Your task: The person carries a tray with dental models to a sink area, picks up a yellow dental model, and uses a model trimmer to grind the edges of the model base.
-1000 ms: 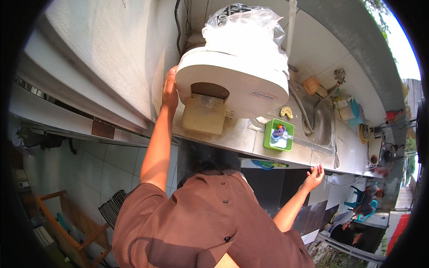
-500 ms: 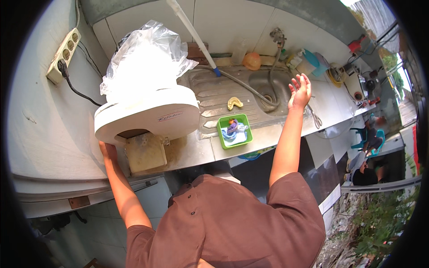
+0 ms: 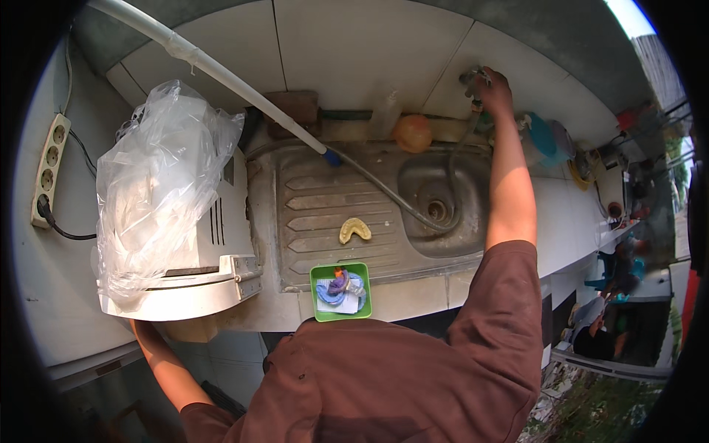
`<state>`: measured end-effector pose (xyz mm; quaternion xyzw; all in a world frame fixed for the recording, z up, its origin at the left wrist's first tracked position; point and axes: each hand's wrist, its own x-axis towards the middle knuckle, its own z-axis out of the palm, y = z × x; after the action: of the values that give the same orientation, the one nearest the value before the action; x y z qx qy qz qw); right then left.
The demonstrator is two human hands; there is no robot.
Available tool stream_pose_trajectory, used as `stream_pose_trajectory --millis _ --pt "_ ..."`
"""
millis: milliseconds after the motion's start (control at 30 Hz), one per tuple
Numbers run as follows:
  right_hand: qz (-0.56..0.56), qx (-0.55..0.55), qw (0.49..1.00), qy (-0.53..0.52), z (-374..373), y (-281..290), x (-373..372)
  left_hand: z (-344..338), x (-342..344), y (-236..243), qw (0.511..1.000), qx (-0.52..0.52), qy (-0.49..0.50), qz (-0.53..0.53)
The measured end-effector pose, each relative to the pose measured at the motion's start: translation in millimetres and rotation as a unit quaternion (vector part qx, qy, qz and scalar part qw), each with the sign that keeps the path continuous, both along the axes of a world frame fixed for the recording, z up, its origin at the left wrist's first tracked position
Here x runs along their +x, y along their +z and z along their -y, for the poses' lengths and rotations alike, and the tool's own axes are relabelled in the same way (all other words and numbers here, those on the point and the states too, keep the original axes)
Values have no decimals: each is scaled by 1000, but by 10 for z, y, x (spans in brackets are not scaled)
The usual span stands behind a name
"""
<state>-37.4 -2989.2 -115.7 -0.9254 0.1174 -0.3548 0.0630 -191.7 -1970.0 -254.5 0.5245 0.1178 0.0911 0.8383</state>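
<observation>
My right hand [image 3: 493, 92] is closed on the metal tap [image 3: 473, 80] high on the tiled wall, a grey hose hanging from it into the steel sink [image 3: 410, 177]. My left hand [image 3: 138, 330] reaches under the white machine [image 3: 221, 184], its fingers hidden by the casing. A clear plastic bag [image 3: 159, 170] covers the machine's top. On the ribbed drainboard lies a yellowish horseshoe-shaped dental cast [image 3: 354, 229]. Below it, on the front ledge, a green tray [image 3: 319, 312] holds blue and purple curved pieces on white paper.
A power strip [image 3: 50, 166] with a black plug is at left. A white pipe [image 3: 221, 74] slants down to the drainboard. An orange round container [image 3: 413, 134] and blue containers [image 3: 540, 136] line the back. People [image 3: 594, 340] are at far right.
My right hand has risen from the counter's front edge to the tap. The view has turned toward the sink. My left hand has gone from the machine's side to underneath, out of sight.
</observation>
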Motion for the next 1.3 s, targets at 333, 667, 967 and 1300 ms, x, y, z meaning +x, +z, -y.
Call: stream_pose_trajectory --millis 333,667,967,1300 --pt "-160 35 987 -1 367 -25 215 165 -548 206 997 32 65 -34" --pt "-176 123 976 35 481 -58 327 251 -542 294 997 35 71 -26" --pt "82 203 975 28 -749 -321 -805 443 -363 339 998 23 59 -8" --pt "55 505 857 -86 -2396 -1686 -2880 703 -120 336 1000 -7 10 3"
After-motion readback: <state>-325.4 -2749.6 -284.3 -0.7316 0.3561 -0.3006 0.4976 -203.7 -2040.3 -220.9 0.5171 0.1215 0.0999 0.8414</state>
